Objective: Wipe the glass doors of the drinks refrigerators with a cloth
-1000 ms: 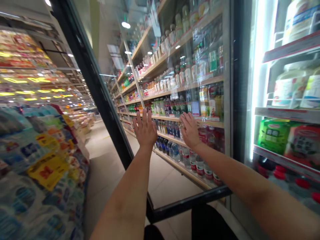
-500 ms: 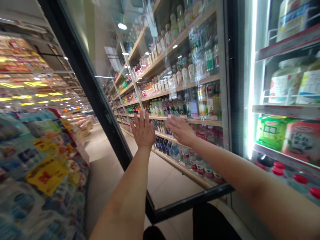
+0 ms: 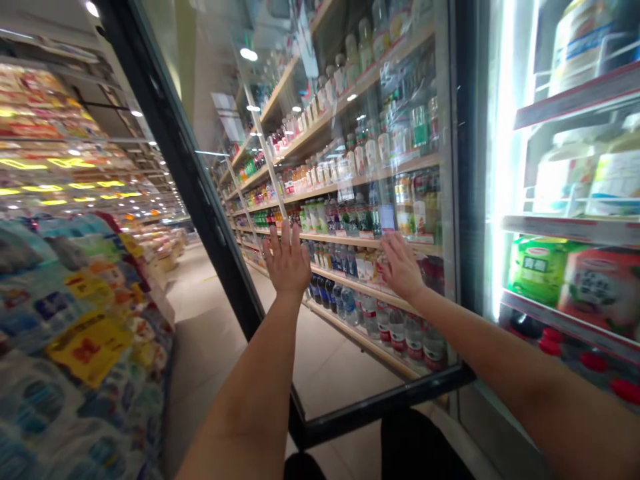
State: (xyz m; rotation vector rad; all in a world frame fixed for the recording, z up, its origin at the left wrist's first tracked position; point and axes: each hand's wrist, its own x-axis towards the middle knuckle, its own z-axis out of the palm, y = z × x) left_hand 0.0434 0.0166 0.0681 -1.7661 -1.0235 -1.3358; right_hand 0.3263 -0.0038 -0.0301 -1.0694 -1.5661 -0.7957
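Note:
A glass door (image 3: 390,398) with a black frame stands swung out from a lit cooler. Against its pane, my left hand (image 3: 289,267) is raised, palm toward the glass and fingers spread, holding nothing. Farther right, my right hand (image 3: 403,268) is also up at the pane, its fingers stretched out. Whether each palm presses fully on the glass is hard to tell. A small pale rectangle (image 3: 387,219) shows just above the right fingertips. Through the pane appear long wooden shelves with rows of drink bottles (image 3: 397,333).
Inside the cooler at right are a green pouch (image 3: 537,270), a pink pouch (image 3: 597,287), large bottles (image 3: 565,175) and red-capped bottles (image 3: 594,362). At left, a stack of wrapped goods (image 3: 40,393) bears a yellow sign (image 3: 90,348). Tiled floor (image 3: 213,307) runs between. My dark-clothed knee (image 3: 423,447) is below.
My right hand has moved right across the pane, away from my left hand. My left hand stays in nearly the same spot. The view has shifted slightly.

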